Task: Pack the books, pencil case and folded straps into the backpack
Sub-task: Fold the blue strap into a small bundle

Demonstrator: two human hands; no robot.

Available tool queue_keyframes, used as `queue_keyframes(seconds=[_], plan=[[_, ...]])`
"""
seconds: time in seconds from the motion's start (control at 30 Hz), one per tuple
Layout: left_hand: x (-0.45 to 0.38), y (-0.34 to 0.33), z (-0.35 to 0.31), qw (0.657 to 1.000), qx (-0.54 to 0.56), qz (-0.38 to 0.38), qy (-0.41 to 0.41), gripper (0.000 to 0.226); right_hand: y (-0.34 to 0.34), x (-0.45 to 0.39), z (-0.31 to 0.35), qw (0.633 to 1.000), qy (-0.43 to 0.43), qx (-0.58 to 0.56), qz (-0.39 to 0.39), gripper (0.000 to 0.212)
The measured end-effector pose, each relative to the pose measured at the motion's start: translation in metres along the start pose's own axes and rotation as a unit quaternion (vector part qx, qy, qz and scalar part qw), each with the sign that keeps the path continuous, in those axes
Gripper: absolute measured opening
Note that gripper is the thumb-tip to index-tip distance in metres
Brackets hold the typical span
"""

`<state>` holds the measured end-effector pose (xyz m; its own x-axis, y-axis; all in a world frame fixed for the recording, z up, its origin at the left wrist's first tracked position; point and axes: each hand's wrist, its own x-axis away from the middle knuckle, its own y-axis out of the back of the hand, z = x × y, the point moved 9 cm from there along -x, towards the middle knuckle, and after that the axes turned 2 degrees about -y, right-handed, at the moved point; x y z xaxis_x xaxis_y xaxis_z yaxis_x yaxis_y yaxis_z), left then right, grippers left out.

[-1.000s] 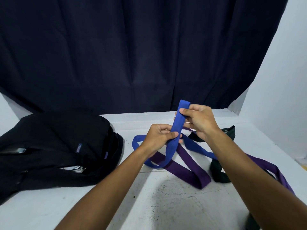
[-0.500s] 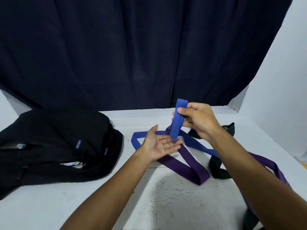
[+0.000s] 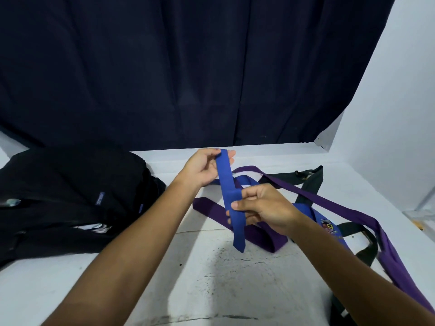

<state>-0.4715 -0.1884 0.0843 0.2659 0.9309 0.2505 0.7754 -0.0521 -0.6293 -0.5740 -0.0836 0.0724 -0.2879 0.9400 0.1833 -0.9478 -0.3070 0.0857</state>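
— What do I have nearest?
— My right hand [image 3: 263, 208] pinches the blue strap [image 3: 231, 203], flat doubled webbing, mid-length above the table [image 3: 235, 290].
— And beyond?
— My left hand [image 3: 203, 169] grips its upper end; the black backpack [image 3: 70, 196] lies at the table's left edge.

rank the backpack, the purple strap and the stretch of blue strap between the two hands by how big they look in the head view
1. backpack, the largest dark mass
2. purple strap, long, running to the right edge
3. stretch of blue strap between left hand and right hand, smallest
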Motion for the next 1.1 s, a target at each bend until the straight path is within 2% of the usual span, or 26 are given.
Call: queue_keyframes(seconds=[0.17, 0.47, 0.53, 0.67, 0.9, 1.1], plan=[[0.009, 0.005, 0.013, 0.991, -0.113, 0.062, 0.031, 0.021, 0.012, -0.003, 0.012, 0.999, 0.014, -0.043, -0.022, 0.019], [0.024, -0.001, 0.031, 0.971, -0.158, 0.173, 0.050, 0.065, 0.037, -0.019, 0.023, 0.991, -0.007, -0.031, -0.127, 0.024], [0.027, -0.005, 0.030, 0.969, -0.150, 0.191, 0.047, 0.064, 0.039, -0.021, 0.026, 0.989, -0.004, -0.024, -0.144, 0.025], [0.036, -0.015, 0.028, 0.954, -0.176, 0.241, 0.004, 0.058, 0.039, -0.021, 0.032, 0.986, 0.001, -0.015, -0.164, 0.008], [0.036, -0.015, 0.033, 0.939, -0.254, 0.225, -0.049, 0.093, 0.038, -0.028, 0.030, 0.978, 0.015, -0.052, -0.202, 0.014], [0.036, -0.017, 0.031, 0.937, -0.256, 0.224, -0.079, 0.093, 0.032, -0.033, 0.025, 0.976, 0.013, -0.082, -0.199, 0.023]])
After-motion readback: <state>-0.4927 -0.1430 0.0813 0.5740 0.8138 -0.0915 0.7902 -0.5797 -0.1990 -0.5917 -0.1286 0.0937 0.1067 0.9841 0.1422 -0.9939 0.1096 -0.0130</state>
